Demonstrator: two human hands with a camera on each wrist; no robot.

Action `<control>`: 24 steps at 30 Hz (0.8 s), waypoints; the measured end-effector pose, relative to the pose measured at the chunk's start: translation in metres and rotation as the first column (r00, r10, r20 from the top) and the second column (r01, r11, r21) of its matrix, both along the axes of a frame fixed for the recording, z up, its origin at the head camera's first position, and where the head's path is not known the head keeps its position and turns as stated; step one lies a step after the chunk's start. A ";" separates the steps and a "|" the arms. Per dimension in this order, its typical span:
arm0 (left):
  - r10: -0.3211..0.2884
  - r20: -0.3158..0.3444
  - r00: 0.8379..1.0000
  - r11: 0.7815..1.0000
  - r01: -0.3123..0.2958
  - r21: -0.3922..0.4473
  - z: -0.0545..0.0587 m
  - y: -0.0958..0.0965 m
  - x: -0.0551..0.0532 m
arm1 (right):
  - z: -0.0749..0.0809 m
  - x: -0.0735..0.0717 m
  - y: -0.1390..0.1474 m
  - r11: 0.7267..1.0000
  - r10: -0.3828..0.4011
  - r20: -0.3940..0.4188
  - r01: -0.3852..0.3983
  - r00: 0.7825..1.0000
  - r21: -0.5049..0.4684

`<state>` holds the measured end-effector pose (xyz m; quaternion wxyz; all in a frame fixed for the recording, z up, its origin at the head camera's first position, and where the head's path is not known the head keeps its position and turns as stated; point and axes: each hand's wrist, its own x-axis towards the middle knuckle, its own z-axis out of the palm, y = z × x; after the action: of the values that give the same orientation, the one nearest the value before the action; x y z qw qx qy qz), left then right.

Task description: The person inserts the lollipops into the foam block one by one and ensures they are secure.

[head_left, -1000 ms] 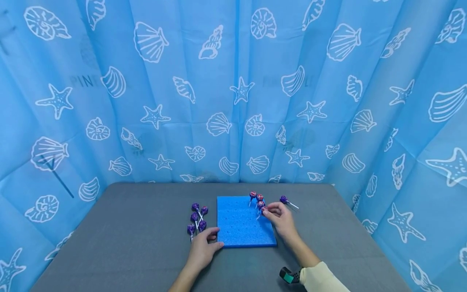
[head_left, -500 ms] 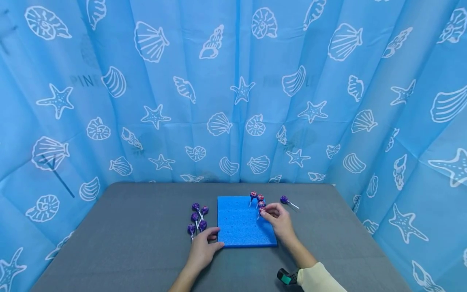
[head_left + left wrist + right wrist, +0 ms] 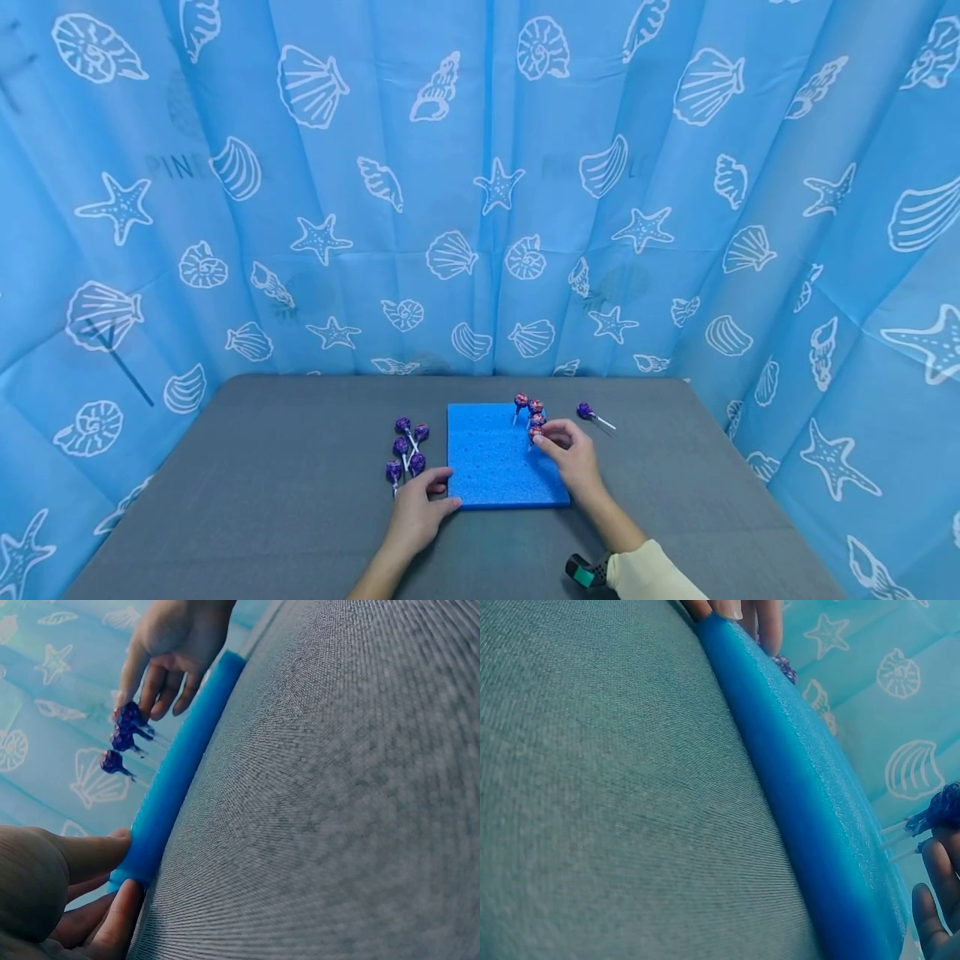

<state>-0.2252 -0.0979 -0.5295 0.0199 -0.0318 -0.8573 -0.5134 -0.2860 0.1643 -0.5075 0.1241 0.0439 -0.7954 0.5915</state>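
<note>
A blue foam board (image 3: 487, 471) lies flat on the grey table. My left hand (image 3: 418, 510) grips its near left corner, thumb and fingers on either side of the edge in the left wrist view. With thumb and fingertips, my right hand (image 3: 574, 460) pinches the wrapped head of a lollipop (image 3: 534, 434) close over the board's right part. Behind it, three lollipops (image 3: 521, 401) with red and purple wrappers stand on white sticks in the foam. The right wrist view shows wrapped heads (image 3: 939, 811) beside the right fingers (image 3: 939, 862); the held stick's lower end is hidden.
Several purple-wrapped lollipops (image 3: 401, 446) lie left of the board, close to the left hand. One more purple lollipop (image 3: 586, 410) lies to the right of the board. A shell-patterned blue curtain (image 3: 480, 208) hangs behind the grey table (image 3: 300, 500).
My right hand has shifted slightly left with the lollipop, whose stick slanted more clearly before. My left hand stays at the board's corner.
</note>
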 end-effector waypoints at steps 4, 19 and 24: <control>0.003 -0.002 1.000 1.000 -0.003 -0.005 0.001 0.000 0.001 | 0.000 0.000 0.000 1.000 -0.017 0.028 0.017 0.999 -0.004; -0.008 0.014 1.000 1.000 0.008 -0.006 0.000 -0.001 -0.001 | 0.001 -0.001 0.000 1.000 -0.006 0.013 0.006 1.000 0.014; -0.004 0.006 1.000 1.000 0.004 -0.009 0.001 -0.001 -0.001 | 0.001 -0.001 0.000 1.000 -0.006 0.003 0.006 1.000 0.024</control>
<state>-0.2266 -0.0985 -0.5287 0.0163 -0.0322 -0.8596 -0.5096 -0.2866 0.1647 -0.5063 0.1240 0.0420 -0.8029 0.5815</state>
